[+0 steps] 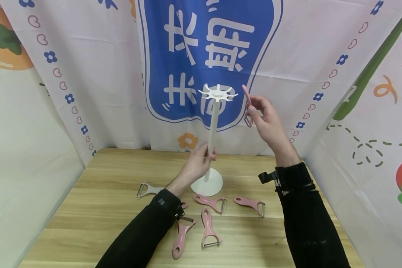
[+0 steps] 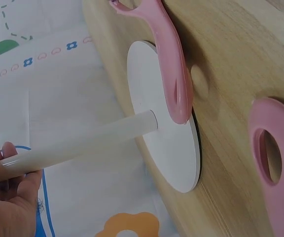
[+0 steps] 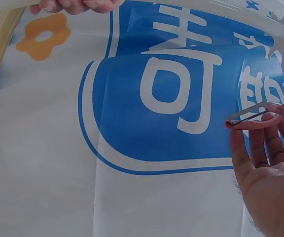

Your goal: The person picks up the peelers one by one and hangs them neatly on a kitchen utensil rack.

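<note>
A white stand (image 1: 213,126) with a round base and a ring of hooks (image 1: 217,93) at its top stands upright on the table. My left hand (image 1: 198,163) grips its post around the lower middle; the left wrist view shows the fingers curled round the post (image 2: 83,145). My right hand (image 1: 266,121) pinches a pink peeler (image 1: 247,97), raised to the right of the hooks and apart from them. In the right wrist view the peeler's blade end (image 3: 250,116) shows between thumb and fingers. No peeler hangs on the hooks.
Several pink peelers lie before the base, among them one peeler (image 1: 210,202) close to it, another (image 1: 249,204) to the right and another (image 1: 209,229) nearer me. A white peeler (image 1: 149,189) lies left, partly behind my forearm. A printed cloth (image 1: 120,93) hangs behind the wooden table (image 1: 114,175).
</note>
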### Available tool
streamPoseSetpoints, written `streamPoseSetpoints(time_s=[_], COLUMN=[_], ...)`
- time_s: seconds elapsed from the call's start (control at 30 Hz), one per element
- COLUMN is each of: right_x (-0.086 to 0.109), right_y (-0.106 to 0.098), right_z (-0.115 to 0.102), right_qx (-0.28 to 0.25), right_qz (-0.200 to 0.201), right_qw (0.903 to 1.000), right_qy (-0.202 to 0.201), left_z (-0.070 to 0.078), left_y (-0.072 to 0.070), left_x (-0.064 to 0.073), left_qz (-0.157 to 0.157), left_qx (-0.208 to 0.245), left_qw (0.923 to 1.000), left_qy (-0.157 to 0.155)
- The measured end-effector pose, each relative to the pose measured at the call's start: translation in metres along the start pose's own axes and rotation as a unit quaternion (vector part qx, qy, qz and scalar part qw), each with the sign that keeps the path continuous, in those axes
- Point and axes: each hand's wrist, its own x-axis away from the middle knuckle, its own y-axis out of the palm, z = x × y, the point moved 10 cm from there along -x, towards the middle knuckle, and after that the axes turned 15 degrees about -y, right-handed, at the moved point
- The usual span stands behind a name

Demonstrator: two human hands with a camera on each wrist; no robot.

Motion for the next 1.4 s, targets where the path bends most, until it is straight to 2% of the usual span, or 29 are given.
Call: streamPoseSetpoints(time_s=[0.27, 0.57, 1.07, 1.4], right_x=[-0.009, -0.015, -0.015, -0.012], right_y=[0.007, 0.018, 0.039, 0.044], right_z=[0.002, 0.001, 0.004, 0.008], right_qx=[-0.02, -0.019, -0.031, -0.033], right_qz=[-0.001, -0.017, -0.056, -0.059], right_qw=[0.9996, 0.9991, 0.9977, 0.9973], right_qy=[0.021, 0.033, 0.022, 0.027], left_z=[-0.001, 0.0, 0.001, 0.001], left_y=[0.002, 0.002, 0.0, 0.0], left_x=[0.0, 0.001, 0.001, 0.001], left_qz=[-0.003, -0.007, 0.0, 0.003], left_qx=[0.003, 0.012, 0.005, 0.005], left_qw=[1.0, 0.9999, 1.0, 1.0], left_qy=[0.0, -0.002, 0.0, 0.001])
